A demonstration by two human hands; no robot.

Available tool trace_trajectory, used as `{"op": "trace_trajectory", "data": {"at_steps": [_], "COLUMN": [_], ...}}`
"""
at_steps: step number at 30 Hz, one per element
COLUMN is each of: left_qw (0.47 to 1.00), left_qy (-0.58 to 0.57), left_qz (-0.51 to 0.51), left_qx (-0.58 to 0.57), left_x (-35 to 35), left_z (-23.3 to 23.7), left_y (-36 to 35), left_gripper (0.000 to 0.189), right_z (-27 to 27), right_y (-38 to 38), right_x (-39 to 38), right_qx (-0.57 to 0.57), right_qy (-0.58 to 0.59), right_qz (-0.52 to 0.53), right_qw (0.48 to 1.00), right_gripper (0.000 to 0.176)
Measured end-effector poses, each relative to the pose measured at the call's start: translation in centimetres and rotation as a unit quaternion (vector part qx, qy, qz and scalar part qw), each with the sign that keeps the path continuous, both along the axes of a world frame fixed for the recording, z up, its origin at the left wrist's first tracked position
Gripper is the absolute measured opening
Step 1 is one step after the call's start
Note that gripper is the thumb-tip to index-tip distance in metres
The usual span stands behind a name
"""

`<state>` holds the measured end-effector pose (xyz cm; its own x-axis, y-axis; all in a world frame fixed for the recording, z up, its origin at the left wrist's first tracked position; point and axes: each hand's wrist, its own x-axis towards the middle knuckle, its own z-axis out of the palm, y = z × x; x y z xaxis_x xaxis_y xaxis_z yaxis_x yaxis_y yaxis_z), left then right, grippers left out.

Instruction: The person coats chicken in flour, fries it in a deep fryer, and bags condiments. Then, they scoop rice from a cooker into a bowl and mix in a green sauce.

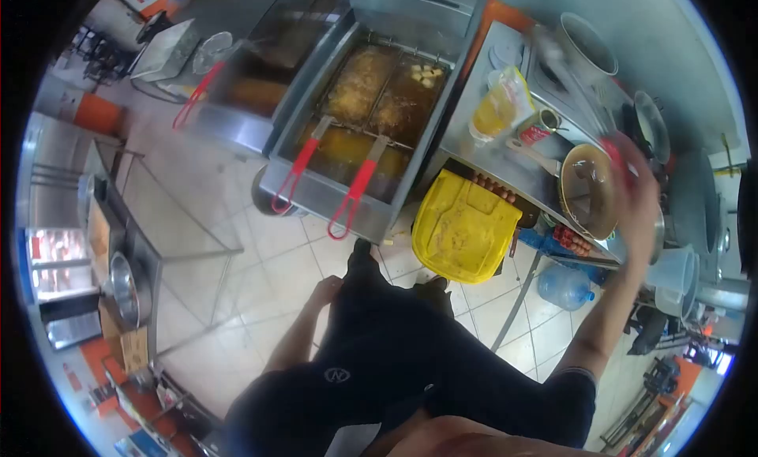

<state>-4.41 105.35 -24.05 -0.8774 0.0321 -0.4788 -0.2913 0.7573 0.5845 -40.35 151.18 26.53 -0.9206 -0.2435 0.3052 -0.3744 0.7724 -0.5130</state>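
My left hand [324, 287] hangs by my thigh with the fingers loose and slightly spread, holding nothing. Ahead of it stands the fryer [316, 190], with two red-handled baskets [354, 196] resting in the oil. Right of that, a yellow bin [462, 224] sits under the counter edge. On the counter is the pan [562, 185], brown inside. My right hand [638, 200] is raised at its right rim and blurred. Something red [614, 153] shows at the fingers, but I cannot tell whether they close on it. Working over this pan, I judge a slow, steady wrist is best, with my idle hand kept clear of the hot oil.
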Motion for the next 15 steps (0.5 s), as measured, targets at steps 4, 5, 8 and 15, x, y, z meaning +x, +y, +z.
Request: {"op": "trace_trajectory", "data": {"at_steps": [4,5,8,15], "left_qw": [0.994,0.993,0.99,0.903], "left_qy": [-0.031,-0.005,0.071,-0.188], "left_qz": [0.082,0.109,0.093,0.337], "left_qx": [0.06,0.052,0.073,0.19], "left_x": [-1.7,-0.8,1.4,6.4], "left_z": [-1.6,-4.1,-7.7,-4.4], "left_y": [-6.0,-8.2,-12.4,-14.2], "left_gripper": [0.018,0.019,0.023,0.024], "right_z": [-5.6,-9.2,-16.1,-23.7], "right_y": [-13.7,-15.5,-21.4,-25.6], "right_x": [-6.6,-9.1,-14.1,-18.7], "right_qx": [0.237,0.267,0.439,0.526], "right_qy": [0.02,0.056,0.057,0.067], "right_qz": [0.071,0.104,0.117,0.107], "right_qw": [0.969,0.957,0.889,0.841], "right_gripper": [0.034,0.029,0.021,0.014]}}
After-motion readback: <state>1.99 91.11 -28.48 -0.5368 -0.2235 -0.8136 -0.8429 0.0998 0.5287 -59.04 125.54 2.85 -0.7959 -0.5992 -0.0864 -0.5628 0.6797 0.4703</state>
